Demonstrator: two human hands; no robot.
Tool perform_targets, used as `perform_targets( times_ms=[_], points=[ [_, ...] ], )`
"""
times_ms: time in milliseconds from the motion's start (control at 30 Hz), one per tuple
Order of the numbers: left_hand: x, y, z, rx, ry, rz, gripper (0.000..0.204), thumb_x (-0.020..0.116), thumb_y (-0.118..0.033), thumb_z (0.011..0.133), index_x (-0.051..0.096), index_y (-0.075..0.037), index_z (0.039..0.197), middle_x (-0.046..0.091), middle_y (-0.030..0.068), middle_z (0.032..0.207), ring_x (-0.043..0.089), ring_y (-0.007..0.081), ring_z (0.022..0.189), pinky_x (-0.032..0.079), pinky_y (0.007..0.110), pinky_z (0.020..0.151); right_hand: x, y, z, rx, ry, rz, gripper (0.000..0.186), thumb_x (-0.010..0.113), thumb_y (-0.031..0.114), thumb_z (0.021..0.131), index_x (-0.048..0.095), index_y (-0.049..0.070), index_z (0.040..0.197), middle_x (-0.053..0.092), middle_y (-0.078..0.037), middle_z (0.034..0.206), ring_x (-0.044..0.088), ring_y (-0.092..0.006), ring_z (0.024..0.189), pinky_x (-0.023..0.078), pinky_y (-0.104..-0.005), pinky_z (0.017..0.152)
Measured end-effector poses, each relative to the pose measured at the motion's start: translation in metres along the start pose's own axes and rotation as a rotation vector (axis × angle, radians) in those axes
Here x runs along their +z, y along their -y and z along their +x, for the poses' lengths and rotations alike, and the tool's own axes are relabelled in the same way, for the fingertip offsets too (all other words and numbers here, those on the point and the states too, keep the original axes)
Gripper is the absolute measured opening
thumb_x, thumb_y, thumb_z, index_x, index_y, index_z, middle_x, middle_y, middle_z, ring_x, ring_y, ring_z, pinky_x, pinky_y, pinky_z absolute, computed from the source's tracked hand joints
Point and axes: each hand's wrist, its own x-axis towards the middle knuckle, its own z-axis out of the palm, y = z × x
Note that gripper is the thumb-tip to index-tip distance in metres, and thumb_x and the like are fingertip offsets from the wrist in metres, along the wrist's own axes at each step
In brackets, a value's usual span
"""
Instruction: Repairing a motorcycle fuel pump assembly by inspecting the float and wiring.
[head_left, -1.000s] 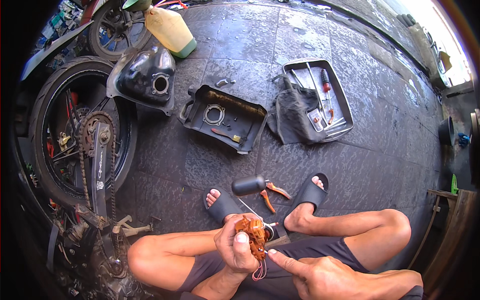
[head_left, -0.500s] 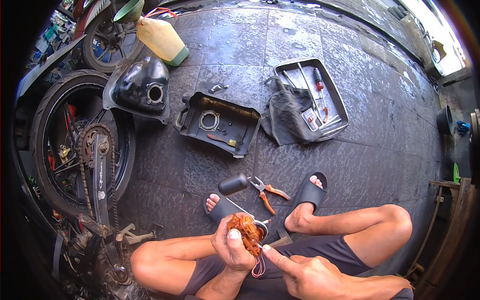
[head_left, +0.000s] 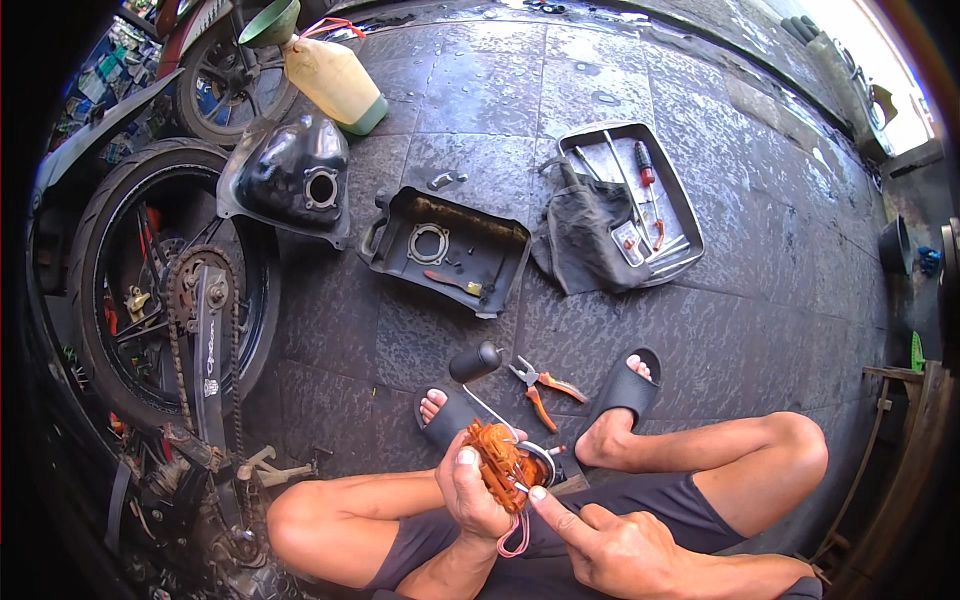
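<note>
Hands low in the frame: left hand grips an orange coil, right hand points one finger at it. One pair of pliers lies between two sandals. Farther up, black tray holds a ring; metal tray holds a screwdriver.

Head view, steeply down, close overhead.

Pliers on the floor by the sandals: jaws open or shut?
Open. The orange-handled pliers lie flat on the floor between the two black sandals, handles spread apart and the jaw tips parted.
</note>
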Motion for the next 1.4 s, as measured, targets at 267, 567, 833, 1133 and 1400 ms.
perform_targets(
  times_ms=[267, 567, 833, 1133, 1400],
  points=[
    [0.000, 0.003, 0.000, -0.049, 0.043, -0.011, 0.052, 0.034, -0.038, 0.096, 0.061, 0.007, 0.097, 0.068, 0.0162, 0.088, 0.065, 0.0199, 0.077, 0.053, 0.030, 0.070, -0.024, 0.006, 0.002, -0.010, 0.105, -0.131, 0.076, 0.060, 0.008, 0.082, 0.034, 0.017, 0.153, 0.060, -0.017, 0.079, 0.062, -0.0342, 0.052, 0.050, -0.0425, 0.046],
    [-0.005, 0.007, 0.004, -0.050, 0.197, 0.049, 0.050, 0.033, -0.035, 0.097, 0.062, 0.006, 0.095, 0.067, 0.0144, 0.087, 0.064, 0.0178, 0.075, 0.052, 0.029, 0.069, -0.061, 0.012, 0.019, 0.027, 0.451, -0.259, 0.065, 0.054, 0.016, 0.087, 0.038, 0.017, 0.150, 0.062, -0.018, 0.083, 0.068, -0.0334, 0.058, 0.053, -0.0460, 0.041],
    [-0.004, 0.012, 0.005, -0.042, 0.233, 0.039, 0.052, 0.029, -0.035, 0.098, 0.061, 0.007, 0.099, 0.067, 0.0160, 0.090, 0.065, 0.0188, 0.077, 0.053, 0.030, 0.071, -0.060, 0.007, 0.017, -0.036, 0.397, -0.289, 0.064, 0.053, 0.013, 0.087, 0.039, 0.015, 0.149, 0.062, -0.016, 0.078, 0.065, -0.0295, 0.050, 0.050, -0.0438, 0.039],
    [-0.019, 0.035, 0.009, -0.318, 0.268, -0.624, 0.055, 0.024, -0.043, 0.100, 0.055, 0.002, 0.104, 0.063, 0.0229, 0.103, 0.066, 0.0255, 0.082, 0.058, 0.036, 0.071, -0.042, -0.026, 0.014, 0.145, -0.031, 0.317, 0.063, 0.073, 0.019, 0.085, 0.043, -0.002, 0.136, 0.066, -0.022, 0.094, 0.070, -0.0338, 0.084, 0.057, -0.0380, 0.068],
    [-0.010, 0.030, 0.010, -0.360, 0.423, -0.842, 0.055, 0.027, -0.048, 0.100, 0.053, 0.000, 0.105, 0.059, 0.0188, 0.106, 0.064, 0.0323, 0.098, 0.059, 0.043, 0.079, 0.007, -0.036, 0.038, 0.159, -0.088, 0.764, 0.070, 0.078, 0.032, 0.084, 0.045, -0.004, 0.135, 0.063, -0.025, 0.118, 0.066, -0.0344, 0.108, 0.053, -0.0389, 0.090]
  ],
)
